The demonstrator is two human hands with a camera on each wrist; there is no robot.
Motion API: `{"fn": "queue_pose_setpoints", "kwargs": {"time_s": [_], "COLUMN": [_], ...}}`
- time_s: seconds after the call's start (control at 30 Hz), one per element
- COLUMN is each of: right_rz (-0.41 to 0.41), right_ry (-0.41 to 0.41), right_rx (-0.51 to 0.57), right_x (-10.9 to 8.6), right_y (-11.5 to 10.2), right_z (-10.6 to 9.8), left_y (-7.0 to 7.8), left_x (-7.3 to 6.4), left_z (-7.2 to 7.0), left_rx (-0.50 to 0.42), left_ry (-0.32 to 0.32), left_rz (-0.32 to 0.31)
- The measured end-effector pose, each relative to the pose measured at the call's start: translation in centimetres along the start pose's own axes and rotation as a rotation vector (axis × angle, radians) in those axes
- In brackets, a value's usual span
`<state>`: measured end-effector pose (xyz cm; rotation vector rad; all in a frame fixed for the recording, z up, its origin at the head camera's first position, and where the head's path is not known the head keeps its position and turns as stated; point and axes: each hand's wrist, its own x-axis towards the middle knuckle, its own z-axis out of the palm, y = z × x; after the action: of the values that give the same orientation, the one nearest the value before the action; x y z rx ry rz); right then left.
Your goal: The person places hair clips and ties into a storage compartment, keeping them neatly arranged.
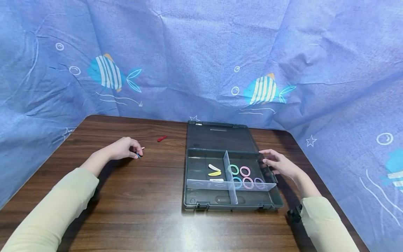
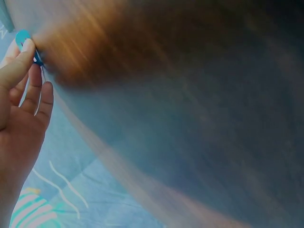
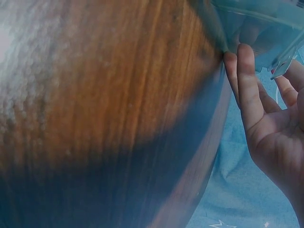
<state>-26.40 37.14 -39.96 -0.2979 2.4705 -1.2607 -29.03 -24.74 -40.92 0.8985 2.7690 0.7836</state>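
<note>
At the left of the table, my left hand (image 1: 126, 148) pinches a blue hair clip (image 2: 23, 38) between thumb and fingertips. A pale pink piece (image 1: 143, 148), too small to make out, shows beside those fingers. Farther back lies a red hair clip (image 1: 162, 138). My right hand (image 1: 281, 164) touches the right side of a dark see-through divided box (image 1: 201, 203), its fingers fairly straight along the wall in the right wrist view. Inside the box, a yellow hair clip (image 1: 214, 173) lies between two white ones in the back left compartment. Several hair ties (image 1: 245, 171) fill part of the back right compartment.
The box's lid (image 1: 220, 138) is folded back flat towards the curtain. Clear dividers (image 1: 226, 164) split the box into compartments. A blue fish-print curtain (image 1: 195, 63) hangs behind and beside the brown wooden table (image 1: 141, 217).
</note>
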Motion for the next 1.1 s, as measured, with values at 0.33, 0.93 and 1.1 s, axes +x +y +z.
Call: {"fn": "queue_pose_setpoints", "kwargs": {"time_s": [0.33,0.93,1.1], "right_rz": [-0.004,-0.005,0.000], "right_ry": [-0.001,0.006,0.007], "right_rx": [-0.001,-0.005,0.001], "right_x": [0.0,-0.1,-0.1], "right_y": [0.0,-0.1,-0.1], "right_z": [0.1,0.1,0.1], "left_y": [-0.3,1.8,2.6], "left_x": [0.1,1.0,1.5], "left_z": [0.1,-0.1,0.0], "left_rx": [-0.002,-0.104,-0.124], "left_ry": [0.001,0.013,0.028], "left_rz": [-0.049,-0.024,0.008]}}
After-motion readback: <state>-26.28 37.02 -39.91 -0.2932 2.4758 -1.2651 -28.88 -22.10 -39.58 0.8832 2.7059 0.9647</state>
